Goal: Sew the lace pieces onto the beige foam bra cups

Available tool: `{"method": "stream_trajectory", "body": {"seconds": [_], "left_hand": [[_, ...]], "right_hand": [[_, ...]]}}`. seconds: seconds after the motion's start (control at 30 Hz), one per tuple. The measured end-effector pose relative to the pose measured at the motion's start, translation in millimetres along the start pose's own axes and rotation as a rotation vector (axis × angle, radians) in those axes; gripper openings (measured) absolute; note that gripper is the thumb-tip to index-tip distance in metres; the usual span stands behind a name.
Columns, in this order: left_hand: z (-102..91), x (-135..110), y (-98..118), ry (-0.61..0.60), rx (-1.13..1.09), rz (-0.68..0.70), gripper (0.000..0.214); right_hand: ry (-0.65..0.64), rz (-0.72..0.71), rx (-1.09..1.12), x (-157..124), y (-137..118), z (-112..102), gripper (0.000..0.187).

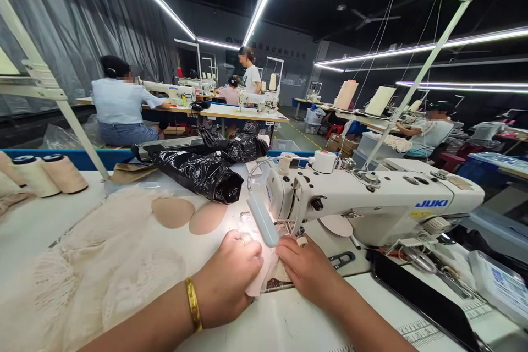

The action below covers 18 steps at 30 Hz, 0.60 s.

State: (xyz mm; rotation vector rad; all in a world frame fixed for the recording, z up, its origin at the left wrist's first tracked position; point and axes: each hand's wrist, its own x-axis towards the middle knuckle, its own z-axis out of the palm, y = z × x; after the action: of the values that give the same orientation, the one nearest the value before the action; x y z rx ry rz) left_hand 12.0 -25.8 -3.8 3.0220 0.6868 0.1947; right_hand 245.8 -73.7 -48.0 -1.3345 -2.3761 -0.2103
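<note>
My left hand (231, 275), with a gold ring and a gold bangle on the wrist, is curled over a small beige fabric piece (258, 283) in front of the needle of a white JUKI sewing machine (371, 198). My right hand (307, 269) pinches the same piece from the right, fingers closed on its edge. The machine's lamp (263, 221) lights the spot between my hands. Two round beige pads (187, 214) lie just left of the needle area, beside a heap of cream lace fabric (103, 264).
A black plastic bag (206, 168) lies behind the pads. Thread cones (45, 173) rest at the far left. Scissors (424, 264) and a black tray (421, 297) sit at the right. Other people sit and stand at sewing tables (243, 114) farther back.
</note>
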Motion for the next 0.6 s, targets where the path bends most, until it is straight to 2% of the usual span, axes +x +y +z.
{"method": "stream_trajectory", "body": {"seconds": [0.07, 0.13, 0.23, 0.33, 0.43, 0.6], "left_hand": [[5.1, 2, -5, 0.054, -0.043, 0.056, 0.016], [10.0, 3, -10, 0.094, -0.052, 0.057, 0.019], [17.9, 1, -16, 0.172, -0.003, 0.021, 0.026], [26.0, 1, -18, 0.245, 0.052, 0.068, 0.021], [30.9, 3, -17, 0.235, 0.066, 0.144, 0.021], [27.5, 7, -17, 0.175, 0.037, 0.146, 0.022]], "right_hand": [[0.074, -0.055, 0.035, 1, -5, -5, 0.034], [0.096, -0.118, 0.094, 3, -10, -10, 0.036], [0.021, -0.103, 0.127, 5, -13, -9, 0.031], [-0.033, -0.042, 0.095, 4, -8, -1, 0.030], [-0.044, -0.017, 0.080, 1, -2, 5, 0.033], [-0.040, 0.057, 0.077, 1, 1, 6, 0.039]]}}
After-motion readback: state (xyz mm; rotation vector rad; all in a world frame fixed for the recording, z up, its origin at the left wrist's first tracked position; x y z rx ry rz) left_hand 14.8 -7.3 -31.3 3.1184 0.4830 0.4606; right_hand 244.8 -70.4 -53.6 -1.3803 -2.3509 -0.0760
